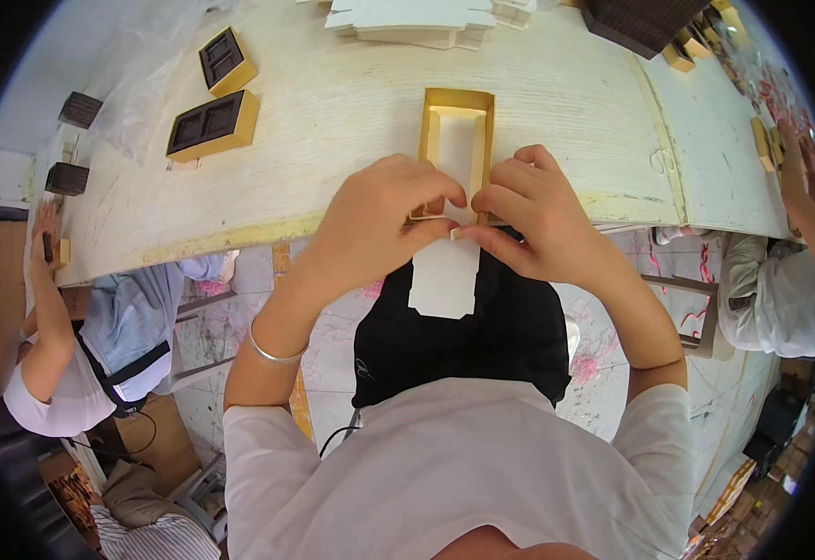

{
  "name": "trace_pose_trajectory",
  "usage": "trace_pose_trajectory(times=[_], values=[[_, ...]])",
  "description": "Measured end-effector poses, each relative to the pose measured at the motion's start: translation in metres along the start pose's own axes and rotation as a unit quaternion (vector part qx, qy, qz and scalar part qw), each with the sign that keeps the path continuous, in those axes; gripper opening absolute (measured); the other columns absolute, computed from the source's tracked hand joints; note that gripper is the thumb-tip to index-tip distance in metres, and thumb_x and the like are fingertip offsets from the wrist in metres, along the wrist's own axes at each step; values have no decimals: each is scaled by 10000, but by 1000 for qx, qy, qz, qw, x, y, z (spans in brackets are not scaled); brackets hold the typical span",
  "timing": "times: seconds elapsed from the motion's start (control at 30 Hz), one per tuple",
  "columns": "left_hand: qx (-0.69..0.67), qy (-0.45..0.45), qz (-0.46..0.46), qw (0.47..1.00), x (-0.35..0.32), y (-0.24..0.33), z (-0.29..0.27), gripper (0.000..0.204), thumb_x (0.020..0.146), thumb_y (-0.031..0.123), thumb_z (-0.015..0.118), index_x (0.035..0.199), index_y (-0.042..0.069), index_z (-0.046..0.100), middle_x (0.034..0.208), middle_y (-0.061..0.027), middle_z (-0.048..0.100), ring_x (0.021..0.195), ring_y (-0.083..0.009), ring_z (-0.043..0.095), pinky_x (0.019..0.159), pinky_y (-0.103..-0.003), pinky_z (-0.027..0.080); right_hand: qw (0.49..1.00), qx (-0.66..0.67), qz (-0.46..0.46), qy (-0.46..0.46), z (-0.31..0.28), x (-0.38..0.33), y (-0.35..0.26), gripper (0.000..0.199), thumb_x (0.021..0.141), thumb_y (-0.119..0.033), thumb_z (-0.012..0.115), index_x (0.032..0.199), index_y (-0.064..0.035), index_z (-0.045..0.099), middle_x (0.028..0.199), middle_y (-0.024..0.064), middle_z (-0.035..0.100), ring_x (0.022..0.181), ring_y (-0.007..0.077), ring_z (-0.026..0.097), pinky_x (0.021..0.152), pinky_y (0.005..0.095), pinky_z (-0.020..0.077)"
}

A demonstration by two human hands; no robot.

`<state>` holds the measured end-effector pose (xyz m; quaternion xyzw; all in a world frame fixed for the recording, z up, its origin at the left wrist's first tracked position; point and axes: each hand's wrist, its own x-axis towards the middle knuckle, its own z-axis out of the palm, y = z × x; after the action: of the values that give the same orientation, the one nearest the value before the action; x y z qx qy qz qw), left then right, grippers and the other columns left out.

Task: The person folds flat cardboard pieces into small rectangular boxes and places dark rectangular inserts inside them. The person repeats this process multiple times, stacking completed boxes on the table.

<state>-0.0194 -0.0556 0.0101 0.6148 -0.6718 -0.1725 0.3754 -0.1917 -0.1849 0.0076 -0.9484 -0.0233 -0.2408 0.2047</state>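
A part-folded gold cardboard box [459, 97] lies at the table's near edge, its far walls upright and its inside white. A white end flap [443, 280] hangs from its near end over my lap. My left hand [375, 219] is closed at the box's near left corner, thumb and fingers pinching a small white tab. At the near right corner my right hand [533, 219] is closed too, its thumb close to the left one and its fingers on the side wall. The fingers partly hide both corners.
Two gold boxes with dark inserts [207, 126] [225, 61] stand to the left. White flat cardboard blanks [407, 19] are stacked at the back, beside a dark brown stack [646, 23]. Co-workers' arms show at the left [48, 308] and right [800, 187] rims.
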Motion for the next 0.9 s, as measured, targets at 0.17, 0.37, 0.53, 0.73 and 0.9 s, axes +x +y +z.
trace_pose_trajectory(times=[0.17,0.37,0.53,0.73,0.9], values=[[-88,-52,-91,991,3,9,-7,235,745,28,735,955,47,630,738,-26,572,630,-97,521,532,-233,415,991,-113,-24,74,4,-6,7,155,757,-112,702,772,-77,552,738,56,491,714,230,528,760,354,393],[-30,26,-61,997,6,10,12,167,761,28,731,883,29,616,702,-31,566,574,-86,506,503,-224,399,998,-28,31,45,7,-4,4,251,708,-49,680,939,-63,582,839,76,551,808,255,551,782,371,407],[-39,28,-56,997,4,8,12,138,767,27,727,790,17,591,679,-37,566,544,-81,504,495,-222,392,998,-55,13,14,-9,-20,-11,512,667,-16,671,1169,-31,571,1107,131,568,998,276,562,832,375,428],[-94,-45,-126,987,11,17,3,208,827,138,728,905,34,567,737,-18,585,591,-62,484,528,-208,385,990,-110,-27,81,3,-32,-9,440,666,-39,709,1100,-24,639,1054,131,603,961,271,591,785,358,463],[-235,-34,-137,962,11,9,-5,384,925,308,619,1140,52,432,710,-82,576,626,-198,551,606,-288,441,954,183,140,192,11,2,-4,295,750,-22,736,1013,-42,604,717,68,537,639,227,528,583,315,444]])
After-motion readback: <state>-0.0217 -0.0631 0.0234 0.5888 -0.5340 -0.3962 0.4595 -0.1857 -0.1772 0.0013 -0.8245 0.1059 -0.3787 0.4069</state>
